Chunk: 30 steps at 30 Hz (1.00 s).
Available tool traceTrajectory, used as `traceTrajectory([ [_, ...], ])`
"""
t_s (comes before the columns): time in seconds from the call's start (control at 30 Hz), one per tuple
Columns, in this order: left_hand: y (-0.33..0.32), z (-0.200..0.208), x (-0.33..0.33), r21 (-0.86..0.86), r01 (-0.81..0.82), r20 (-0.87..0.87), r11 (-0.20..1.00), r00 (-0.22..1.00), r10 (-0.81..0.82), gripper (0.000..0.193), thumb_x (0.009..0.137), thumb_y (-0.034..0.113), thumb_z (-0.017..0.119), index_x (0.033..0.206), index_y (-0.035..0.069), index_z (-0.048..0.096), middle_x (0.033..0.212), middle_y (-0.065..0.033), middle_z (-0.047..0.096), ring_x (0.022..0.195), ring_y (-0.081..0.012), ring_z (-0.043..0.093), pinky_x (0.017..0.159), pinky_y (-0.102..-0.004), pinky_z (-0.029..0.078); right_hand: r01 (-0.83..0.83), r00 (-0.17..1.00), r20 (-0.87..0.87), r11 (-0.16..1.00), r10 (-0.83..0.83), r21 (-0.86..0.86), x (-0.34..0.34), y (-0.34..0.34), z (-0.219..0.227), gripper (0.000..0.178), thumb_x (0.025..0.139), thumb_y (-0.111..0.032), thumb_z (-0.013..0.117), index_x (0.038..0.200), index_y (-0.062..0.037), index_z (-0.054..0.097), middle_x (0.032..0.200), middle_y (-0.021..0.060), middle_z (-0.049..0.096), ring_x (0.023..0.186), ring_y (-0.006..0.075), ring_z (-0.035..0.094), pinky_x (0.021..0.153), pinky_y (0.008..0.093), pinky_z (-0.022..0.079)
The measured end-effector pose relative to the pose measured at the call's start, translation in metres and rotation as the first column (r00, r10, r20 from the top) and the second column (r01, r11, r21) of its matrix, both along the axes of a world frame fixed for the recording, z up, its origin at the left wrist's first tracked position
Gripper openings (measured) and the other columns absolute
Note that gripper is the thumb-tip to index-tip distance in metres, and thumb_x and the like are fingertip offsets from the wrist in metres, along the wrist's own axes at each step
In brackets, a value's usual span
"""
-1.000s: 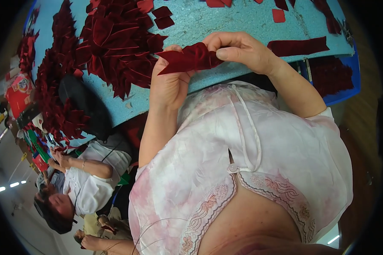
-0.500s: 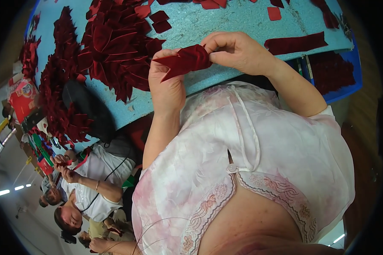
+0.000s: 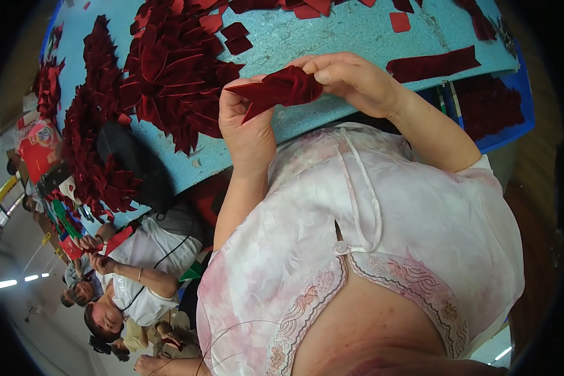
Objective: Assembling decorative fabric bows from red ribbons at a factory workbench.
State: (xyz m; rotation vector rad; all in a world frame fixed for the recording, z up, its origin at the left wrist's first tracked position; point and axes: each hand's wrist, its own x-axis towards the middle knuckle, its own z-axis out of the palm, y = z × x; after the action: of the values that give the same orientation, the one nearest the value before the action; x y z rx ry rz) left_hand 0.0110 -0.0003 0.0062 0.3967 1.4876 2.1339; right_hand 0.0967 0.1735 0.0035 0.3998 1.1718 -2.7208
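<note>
Between my two hands is a dark red velvet bow point(image 3: 279, 88), with a notched, pointed tail at its left and a bunched fold at its right. My left hand point(image 3: 249, 128) is closed on the tail end, its fingers partly hidden behind the cloth. At the other end, my right hand point(image 3: 352, 78) pinches the bunched fold between thumb and fingers. Both hands are above the near edge of the light blue table point(image 3: 319, 37). To the left of my left hand lies a large heap of similar dark red velvet bows point(image 3: 175, 72).
A flat velvet strip point(image 3: 433, 64) lies at the right, by a blue bin point(image 3: 525, 103) holding dark red pieces. Small red squares point(image 3: 400, 22) are scattered farther back. A black bag point(image 3: 135, 163) sits at the left, near a seated co-worker point(image 3: 141, 263) handling red ribbon.
The bow has shifted slightly right and its right end looks more bunched. My right thumb has moved up over that fold. The co-worker's red ribbon is raised and shows more.
</note>
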Motion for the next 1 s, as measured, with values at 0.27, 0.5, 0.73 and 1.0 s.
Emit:
traceTrajectory([
  [0.27, 0.000, -0.002, -0.001, 0.006, -0.022, -0.043, 1.000, 0.999, 0.022, 0.026, 0.080, -0.012, 0.061, 0.099, 0.003, 0.052, 0.102, -0.0072, 0.061, 0.090, -0.0129, 0.058, 0.083, -0.0261, 0.047, -0.005, 0.978, -0.152, 0.736, 0.146, 0.677, 0.004, -0.001, 0.009, 0.021, 0.081, -0.009, 0.052, 0.093, 0.0011, 0.065, 0.122, 0.0088, 0.054, 0.107, 0.0157, 0.050, 0.096, 0.0289, 0.035],
  [0.5, -0.003, -0.005, 0.001, -0.020, -0.011, -0.012, 1.000, 1.000, 0.010, 0.026, 0.080, -0.012, 0.060, 0.100, 0.001, 0.053, 0.102, -0.0080, 0.061, 0.092, -0.0142, 0.058, 0.084, -0.0270, 0.047, -0.071, 0.997, 0.021, 0.997, 0.072, -0.014, 0.002, -0.007, 0.003, 0.017, 0.079, -0.005, 0.053, 0.090, 0.0012, 0.063, 0.124, 0.0071, 0.053, 0.107, 0.0145, 0.049, 0.097, 0.0286, 0.035],
  [0.73, -0.016, 0.000, -0.014, -0.158, 0.105, -0.240, 0.982, 0.960, -0.141, 0.023, 0.078, -0.013, 0.059, 0.098, -0.002, 0.056, 0.105, -0.0124, 0.062, 0.095, -0.0184, 0.059, 0.086, -0.0292, 0.046, -0.026, 0.992, -0.103, 0.923, 0.071, 0.383, 0.001, 0.001, 0.006, 0.017, 0.079, -0.002, 0.052, 0.091, 0.0006, 0.063, 0.120, 0.0056, 0.053, 0.104, 0.0135, 0.050, 0.094, 0.0269, 0.036],
  [1.0, -0.014, 0.015, -0.012, -0.246, 0.025, -0.391, 0.969, 0.912, -0.123, 0.016, 0.077, 0.003, 0.068, 0.090, -0.005, 0.063, 0.106, -0.0170, 0.062, 0.095, -0.0221, 0.060, 0.083, -0.0312, 0.047, 0.031, 0.985, -0.162, 0.852, 0.063, 0.522, 0.000, 0.000, -0.001, 0.015, 0.082, 0.000, 0.052, 0.092, 0.0005, 0.063, 0.113, 0.0040, 0.054, 0.100, 0.0119, 0.050, 0.090, 0.0250, 0.039],
])
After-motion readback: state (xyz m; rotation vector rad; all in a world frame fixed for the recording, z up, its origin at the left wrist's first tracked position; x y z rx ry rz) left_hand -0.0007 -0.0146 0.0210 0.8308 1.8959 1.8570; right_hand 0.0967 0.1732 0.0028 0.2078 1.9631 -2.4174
